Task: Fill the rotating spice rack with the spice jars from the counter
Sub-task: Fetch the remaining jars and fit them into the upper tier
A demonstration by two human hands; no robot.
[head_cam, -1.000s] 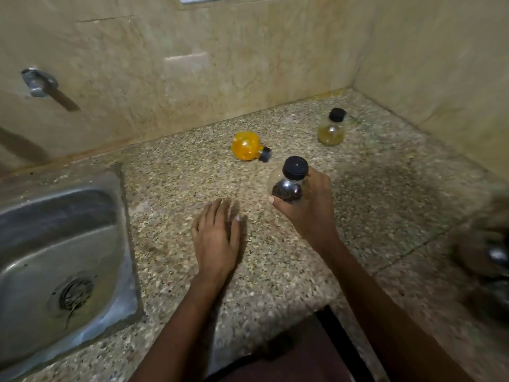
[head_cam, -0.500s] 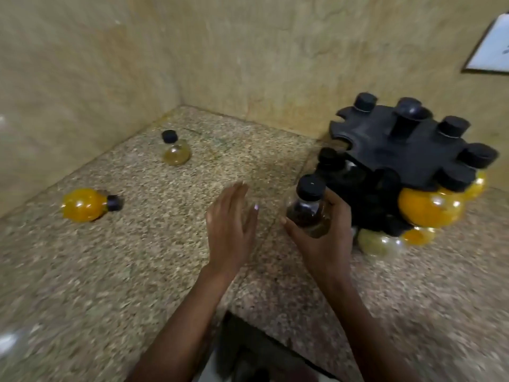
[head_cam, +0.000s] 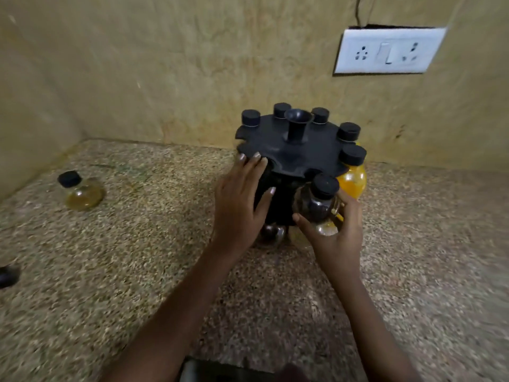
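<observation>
The right hand (head_cam: 334, 232) grips an upright dark jar (head_cam: 316, 206) just near of the rack's (head_cam: 292, 151) empty slot, while the left hand's (head_cam: 239, 205) straight fingers touch the rim.

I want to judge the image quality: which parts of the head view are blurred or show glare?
Head view: the counter smears toward the edges from motion blur; the spice rack and both hands stay fairly sharp; small glare shows on the orange jar; the wall socket plate looks slightly soft.
</observation>
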